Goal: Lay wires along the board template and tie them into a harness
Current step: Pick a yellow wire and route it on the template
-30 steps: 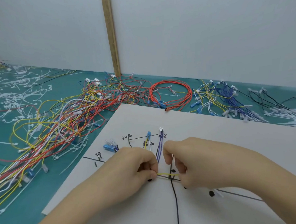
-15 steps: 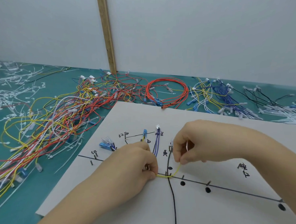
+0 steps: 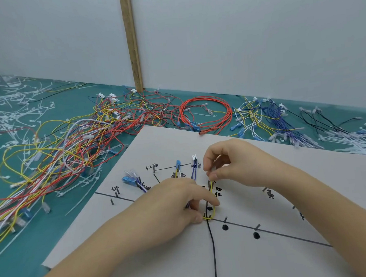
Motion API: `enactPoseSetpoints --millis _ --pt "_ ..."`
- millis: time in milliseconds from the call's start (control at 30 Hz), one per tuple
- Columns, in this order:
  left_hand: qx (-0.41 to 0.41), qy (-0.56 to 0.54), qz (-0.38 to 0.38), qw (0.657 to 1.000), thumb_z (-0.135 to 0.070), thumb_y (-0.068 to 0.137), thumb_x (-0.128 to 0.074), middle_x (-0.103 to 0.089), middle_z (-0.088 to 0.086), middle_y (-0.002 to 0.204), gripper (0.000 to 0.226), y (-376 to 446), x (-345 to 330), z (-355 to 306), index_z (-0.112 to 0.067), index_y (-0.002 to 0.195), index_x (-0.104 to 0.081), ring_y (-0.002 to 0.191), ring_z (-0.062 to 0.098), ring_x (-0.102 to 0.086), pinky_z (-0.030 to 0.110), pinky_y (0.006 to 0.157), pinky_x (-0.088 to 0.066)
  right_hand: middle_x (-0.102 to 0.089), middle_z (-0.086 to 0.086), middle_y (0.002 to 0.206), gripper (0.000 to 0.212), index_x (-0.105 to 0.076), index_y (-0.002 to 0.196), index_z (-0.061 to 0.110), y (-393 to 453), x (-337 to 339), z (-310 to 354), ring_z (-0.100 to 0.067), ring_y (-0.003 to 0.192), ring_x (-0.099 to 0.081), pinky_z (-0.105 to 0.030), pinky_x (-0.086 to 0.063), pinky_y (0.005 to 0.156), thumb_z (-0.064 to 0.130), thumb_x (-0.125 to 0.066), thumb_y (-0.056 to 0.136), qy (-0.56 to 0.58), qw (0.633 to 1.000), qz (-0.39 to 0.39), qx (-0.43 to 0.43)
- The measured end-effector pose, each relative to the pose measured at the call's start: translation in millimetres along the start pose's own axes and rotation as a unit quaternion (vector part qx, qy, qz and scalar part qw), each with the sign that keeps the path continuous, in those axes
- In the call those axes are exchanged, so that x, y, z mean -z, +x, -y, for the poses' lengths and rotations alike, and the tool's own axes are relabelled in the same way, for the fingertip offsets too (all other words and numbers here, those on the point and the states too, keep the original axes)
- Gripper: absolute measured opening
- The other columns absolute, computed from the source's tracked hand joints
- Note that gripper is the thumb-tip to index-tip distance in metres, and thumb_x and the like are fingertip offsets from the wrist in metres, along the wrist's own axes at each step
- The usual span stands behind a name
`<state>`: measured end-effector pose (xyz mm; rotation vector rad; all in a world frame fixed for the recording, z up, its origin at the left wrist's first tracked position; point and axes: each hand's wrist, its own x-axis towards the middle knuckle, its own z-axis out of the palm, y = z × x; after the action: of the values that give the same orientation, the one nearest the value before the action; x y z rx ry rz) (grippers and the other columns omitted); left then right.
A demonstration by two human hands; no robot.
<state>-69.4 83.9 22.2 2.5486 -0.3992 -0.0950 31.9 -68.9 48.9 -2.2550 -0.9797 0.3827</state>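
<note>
Head camera looks down on a white paper board template drawn with black route lines, dots and handwritten labels, lying on a teal work mat. The left hand pins a small bundle of wires at the junction of the lines, fingers curled round it. The right hand pinches the upper end of a thin yellow wire, which curves from the junction up along a branch line. A blue-and-white connector pair already lies on the neighbouring branches. The step looks like routing, not tying: the wire seems about to be seated on its branch. Next the right hand would need to lay that end flat at its mark while the left keeps the junction pinned. Loose coloured wires and white cable ties lie heaped on the mat beyond.
</note>
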Motion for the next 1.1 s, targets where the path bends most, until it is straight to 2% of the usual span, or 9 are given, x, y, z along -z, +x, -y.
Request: enactPoseSetpoints --millis 200,300,400,567,700,800,900,1000,1100 --pt "0.018 0.006 0.036 0.999 -0.024 0.084 -0.064 -0.045 -0.015 0.078 0.037 5 1 2 -0.045 0.114 -0.060 0.075 -0.006 -0.043 0.012 0.071 -0.034 -0.063 0.005 0.077 0.034 -0.055 0.065 0.033 3 -6 -4 -0.012 0.079 -0.061 -0.024 -0.048 0.074 0.007 -0.074 0.071 -0.057 0.998 -0.027 -0.009" --pt "0.024 0.016 0.059 0.998 -0.026 0.085 -0.063 -0.044 -0.016 0.078 0.037 8 4 2 -0.045 0.116 -0.058 0.074 -0.007 -0.042 0.006 0.068 -0.031 -0.063 0.009 0.072 0.023 -0.060 0.067 0.031 3 -4 -7 0.001 0.066 -0.056 -0.017 -0.044 0.067 0.016 -0.077 0.071 -0.068 0.997 -0.026 -0.025" --pt "0.029 0.017 0.068 0.997 -0.026 0.086 -0.062 -0.042 -0.017 0.078 0.038 9 4 2 -0.046 0.118 -0.057 0.073 -0.008 -0.042 0.005 0.067 -0.030 -0.066 0.012 0.071 0.020 -0.065 0.071 0.031 2 0 -9 0.007 0.059 -0.054 -0.011 -0.043 0.064 0.014 -0.073 0.076 -0.049 0.998 0.007 -0.036" --pt "0.017 0.024 0.068 0.997 -0.026 0.088 -0.059 -0.043 -0.017 0.081 0.038 5 3 1 -0.046 0.119 -0.056 0.074 -0.009 -0.040 0.018 0.076 -0.035 -0.063 0.016 0.081 0.031 -0.061 0.074 0.039 1 -1 -8 -0.004 0.074 -0.061 -0.014 -0.046 0.071 0.010 -0.071 0.077 -0.031 0.999 -0.010 -0.029" --pt "0.011 0.019 0.063 0.998 -0.024 0.087 -0.060 -0.044 -0.017 0.080 0.036 4 4 1 -0.047 0.115 -0.058 0.074 -0.016 -0.039 0.007 0.069 -0.031 -0.064 0.016 0.074 0.027 -0.064 0.077 0.031 0 -3 -5 0.003 0.067 -0.058 -0.012 -0.046 0.071 0.004 -0.068 0.078 -0.027 0.999 0.019 -0.019" --pt "0.019 0.026 0.067 0.997 -0.024 0.088 -0.059 -0.042 -0.018 0.080 0.037 7 2 1 -0.048 0.116 -0.058 0.075 -0.012 -0.041 0.004 0.067 -0.030 -0.062 0.017 0.071 0.024 -0.065 0.078 0.028 0 -3 -4 -0.001 0.067 -0.058 -0.016 -0.047 0.072 0.004 -0.068 0.078 -0.029 0.999 0.019 -0.021" --pt "0.029 0.025 0.072 0.997 -0.024 0.087 -0.060 -0.044 -0.016 0.080 0.037 9 3 1 -0.048 0.114 -0.058 0.075 -0.005 -0.043 0.013 0.065 -0.032 -0.062 0.016 0.069 0.024 -0.066 0.078 0.027 -2 -1 -3 -0.008 0.071 -0.060 -0.022 -0.049 0.074 0.003 -0.067 0.078 -0.033 0.999 0.022 -0.022" --pt "0.021 0.005 0.070 0.997 -0.028 0.085 -0.062 -0.043 -0.016 0.077 0.034 7 5 2 -0.049 0.111 -0.058 0.072 -0.014 -0.042 0.007 0.064 -0.032 -0.070 0.001 0.082 0.022 -0.068 0.077 0.028 -3 1 -1 -0.015 0.082 -0.064 -0.032 -0.051 0.081 0.007 -0.066 0.079 -0.060 0.997 0.048 -0.026" --pt "0.014 0.011 0.058 0.998 -0.031 0.086 -0.060 -0.041 -0.016 0.079 0.033 4 3 2 -0.050 0.113 -0.056 0.074 -0.012 -0.040 0.007 0.067 -0.030 -0.069 0.000 0.090 0.020 -0.069 0.081 0.030 -5 1 2 -0.013 0.086 -0.062 -0.034 -0.050 0.084 0.011 -0.062 0.083 -0.084 0.995 0.051 -0.025"
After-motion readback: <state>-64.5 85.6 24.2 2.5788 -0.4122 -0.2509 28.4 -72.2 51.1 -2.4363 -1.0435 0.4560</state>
